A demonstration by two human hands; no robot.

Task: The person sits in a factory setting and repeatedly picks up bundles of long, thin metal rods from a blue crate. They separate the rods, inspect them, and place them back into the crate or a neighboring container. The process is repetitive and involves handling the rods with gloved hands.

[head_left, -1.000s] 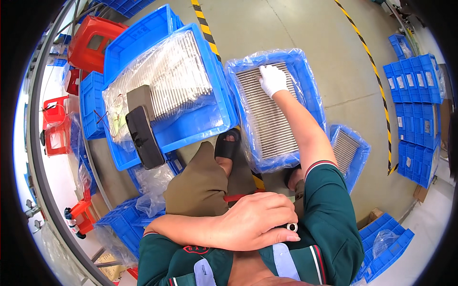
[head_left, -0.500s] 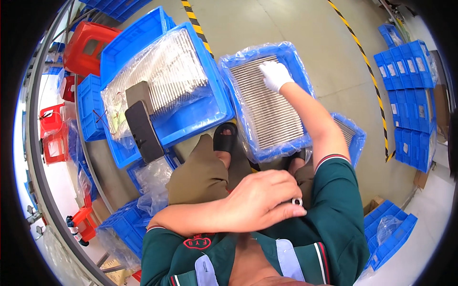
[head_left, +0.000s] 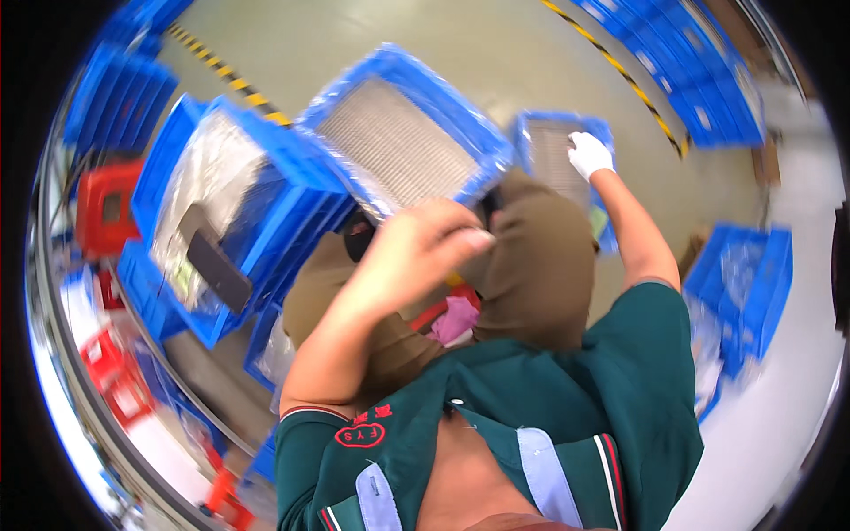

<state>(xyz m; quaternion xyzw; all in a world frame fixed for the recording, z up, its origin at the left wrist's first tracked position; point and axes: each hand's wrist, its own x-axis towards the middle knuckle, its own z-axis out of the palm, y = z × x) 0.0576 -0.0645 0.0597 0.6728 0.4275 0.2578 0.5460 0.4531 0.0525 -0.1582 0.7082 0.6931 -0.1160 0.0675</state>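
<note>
My right hand wears a white glove and reaches over a small blue crate at the right. Its fingertips are drawn together above rows of small grey metal parts; anything between them is too small to make out. Bare and blurred, my left hand hovers over my lap with its fingers curled toward the thumb. Whatever it holds is hidden. Just beyond it stands a larger blue crate, lined with clear plastic and filled with tightly packed rows of grey metal parts.
On the left, stacked blue crates carry plastic-covered parts and a dark phone-like slab. Red plastic seats line the far left. More blue crates stand at upper right and lower right. Striped tape marks the floor.
My right hand has left the larger crate for the small one at the right. My left hand has moved up and left; the small metal ring at its fingertips no longer shows. The view has turned.
</note>
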